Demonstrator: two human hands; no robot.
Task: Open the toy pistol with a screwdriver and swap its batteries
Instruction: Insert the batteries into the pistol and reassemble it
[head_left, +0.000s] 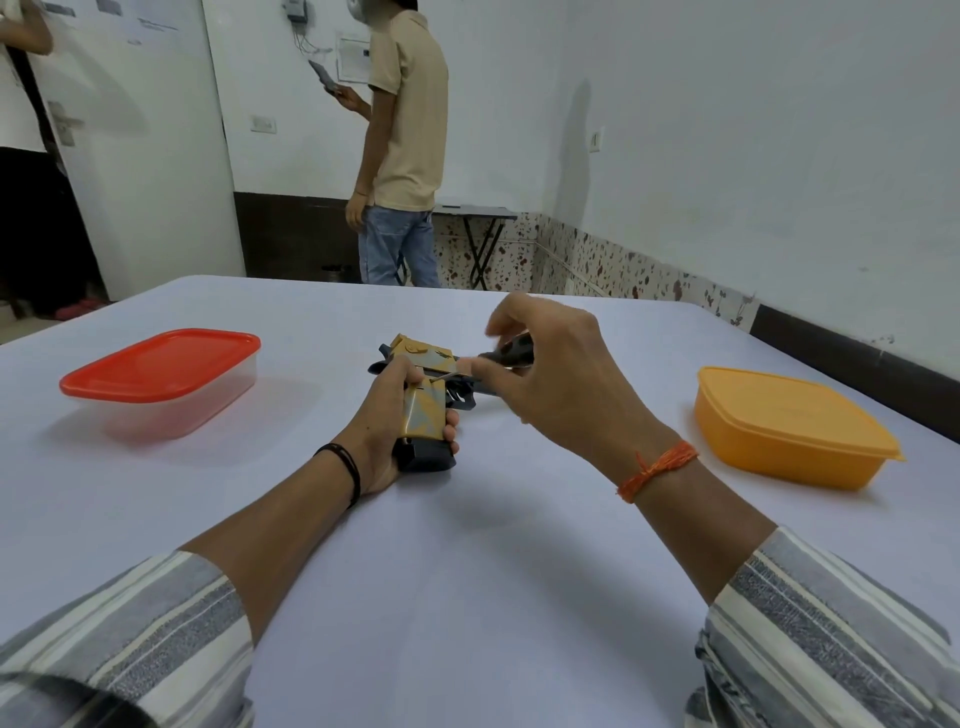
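While the toy pistol (423, 400) is gripped at table centre by the left hand (387, 421), the screwdriver (498, 358), pinched by the right hand (556, 379), is angled from two o'clock toward the grip, tip at the screw.
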